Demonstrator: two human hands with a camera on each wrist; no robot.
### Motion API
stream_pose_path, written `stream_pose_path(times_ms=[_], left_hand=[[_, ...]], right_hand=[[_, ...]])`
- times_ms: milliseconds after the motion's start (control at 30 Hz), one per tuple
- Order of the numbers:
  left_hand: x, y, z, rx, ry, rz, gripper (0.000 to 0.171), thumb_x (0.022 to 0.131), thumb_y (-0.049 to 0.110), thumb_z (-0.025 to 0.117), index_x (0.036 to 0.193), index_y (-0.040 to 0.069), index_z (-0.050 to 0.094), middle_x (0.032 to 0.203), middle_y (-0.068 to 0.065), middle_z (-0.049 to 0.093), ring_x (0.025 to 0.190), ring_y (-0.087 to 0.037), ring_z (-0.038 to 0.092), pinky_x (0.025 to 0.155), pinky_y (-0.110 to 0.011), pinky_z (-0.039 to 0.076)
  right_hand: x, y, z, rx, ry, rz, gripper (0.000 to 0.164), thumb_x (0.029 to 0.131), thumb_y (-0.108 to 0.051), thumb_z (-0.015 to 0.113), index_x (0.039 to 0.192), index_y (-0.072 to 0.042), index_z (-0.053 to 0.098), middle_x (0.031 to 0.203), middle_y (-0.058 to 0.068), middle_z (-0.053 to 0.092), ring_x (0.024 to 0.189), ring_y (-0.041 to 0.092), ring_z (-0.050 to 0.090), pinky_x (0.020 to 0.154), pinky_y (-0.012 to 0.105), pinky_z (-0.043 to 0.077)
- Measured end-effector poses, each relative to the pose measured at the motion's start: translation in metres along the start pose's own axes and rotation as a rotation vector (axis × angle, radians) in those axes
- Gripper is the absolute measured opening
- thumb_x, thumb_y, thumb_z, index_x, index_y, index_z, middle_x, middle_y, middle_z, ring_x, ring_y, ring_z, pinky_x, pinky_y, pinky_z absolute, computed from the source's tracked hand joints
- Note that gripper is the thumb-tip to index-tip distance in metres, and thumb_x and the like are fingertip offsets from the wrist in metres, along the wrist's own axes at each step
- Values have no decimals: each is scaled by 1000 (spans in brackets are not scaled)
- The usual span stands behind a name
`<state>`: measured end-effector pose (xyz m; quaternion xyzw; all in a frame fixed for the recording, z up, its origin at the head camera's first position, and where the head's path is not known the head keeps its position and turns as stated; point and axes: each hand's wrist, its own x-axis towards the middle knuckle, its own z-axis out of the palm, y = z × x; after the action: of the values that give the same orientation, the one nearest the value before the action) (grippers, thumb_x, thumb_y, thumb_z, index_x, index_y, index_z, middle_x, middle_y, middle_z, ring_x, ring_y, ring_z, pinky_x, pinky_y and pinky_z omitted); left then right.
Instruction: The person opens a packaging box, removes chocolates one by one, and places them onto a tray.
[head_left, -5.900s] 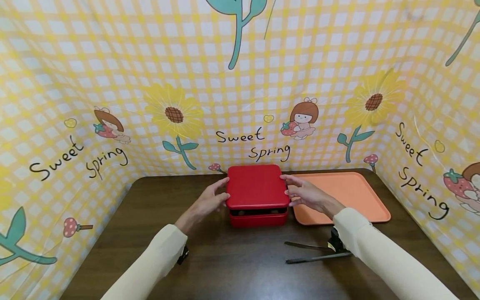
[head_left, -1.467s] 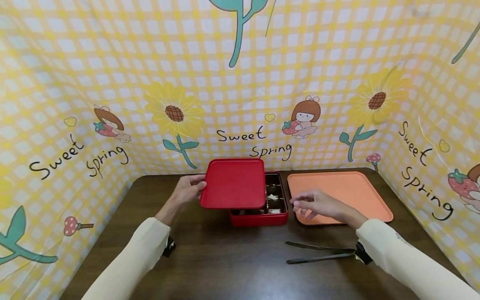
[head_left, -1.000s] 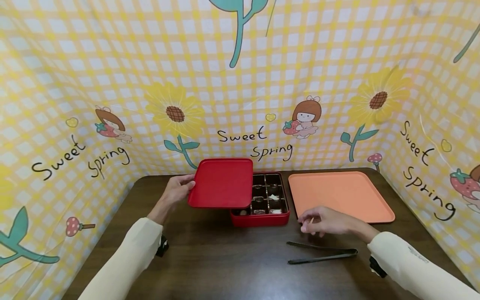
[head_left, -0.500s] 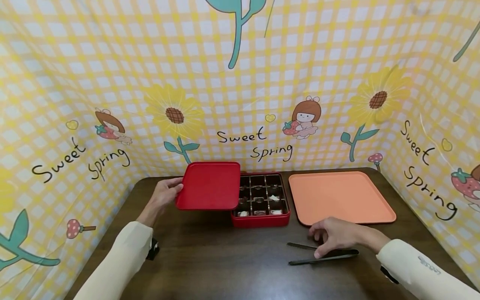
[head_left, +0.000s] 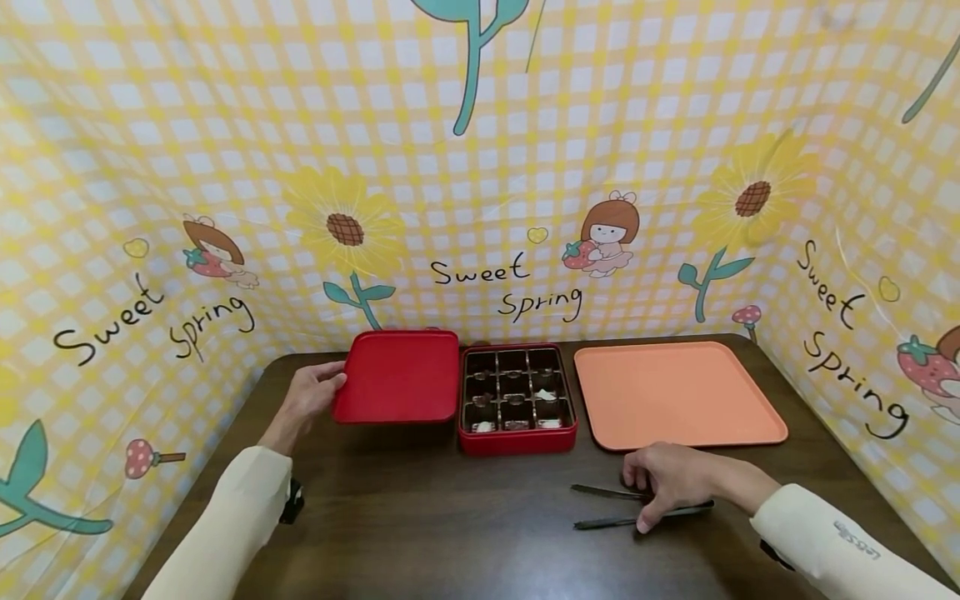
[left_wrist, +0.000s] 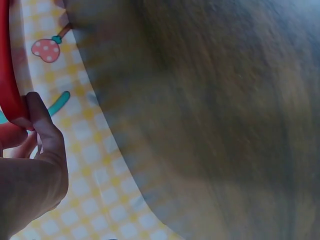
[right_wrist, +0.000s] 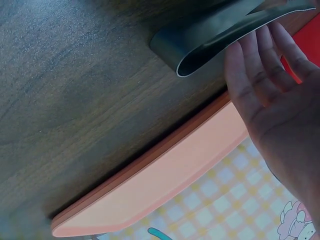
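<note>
My left hand (head_left: 306,398) pinches the left edge of a flat red lid (head_left: 397,377), thumb on top. It holds the lid level, just left of the red box (head_left: 517,443). The box lies uncovered, with a dark divided insert; small pale pieces sit in some front and right compartments. In the left wrist view the fingers (left_wrist: 47,132) bend at the lid's rim. My right hand (head_left: 678,479) straddles dark metal tongs (head_left: 603,523), fingers at the far arm, thumb at the near arm. The right wrist view shows fingertips against the tongs (right_wrist: 167,45), whose arms are spread.
An orange tray (head_left: 682,396) lies right of the box, just behind my right hand. The dark wooden table (head_left: 450,525) meets a yellow checked cloth (head_left: 480,200) at the back and sides.
The lid has come off the box and moved left and lower with my left hand, baring the whole insert. My right hand left the lid and came down to the tongs.
</note>
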<state>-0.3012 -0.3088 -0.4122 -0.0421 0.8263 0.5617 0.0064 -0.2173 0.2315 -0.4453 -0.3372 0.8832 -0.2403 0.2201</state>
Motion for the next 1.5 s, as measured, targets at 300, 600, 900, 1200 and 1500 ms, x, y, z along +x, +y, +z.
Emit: stream_pose_path(times_ms=[300,600,900,1200,1500], left_hand=[[1,-12,-6,56,22,-12,40,95,9,44,131,-8,41,120,-29,50,80,-13,61,71,-31,54],[3,-26,-7,100,21,-37,40,95,7,44,132,-8,40,122,-30,48,82,-16,62,69,-30,54],[4,-42,-12,161,50,-44,39,93,6,45,129,-10,43,119,-29,50,79,-13,60,65,-25,53],[4,-50,-13,112,35,-87,41,93,6,46,131,-8,41,113,-28,55,76,-15,62,62,-30,55],[2,-53,-15,38,-5,-166,43,91,3,49,131,-10,39,83,-9,65,70,-13,61,60,-33,55]], right_hand=[[-2,0,1,5,-36,-8,42,60,-29,84,87,-15,55,77,-2,54,63,3,47,56,19,42],[-1,1,4,-85,-41,-14,37,58,-16,82,82,-17,54,74,-7,52,65,2,46,58,19,42],[-1,-2,4,-105,-46,-12,37,59,-14,82,83,-18,54,75,-8,51,68,5,48,60,19,42],[-2,0,4,-151,-35,-32,34,62,-15,79,85,-20,55,75,-10,50,68,4,48,59,19,42],[-3,2,2,-149,-22,-39,32,64,-13,76,87,-19,55,75,-9,51,66,2,46,57,19,42]])
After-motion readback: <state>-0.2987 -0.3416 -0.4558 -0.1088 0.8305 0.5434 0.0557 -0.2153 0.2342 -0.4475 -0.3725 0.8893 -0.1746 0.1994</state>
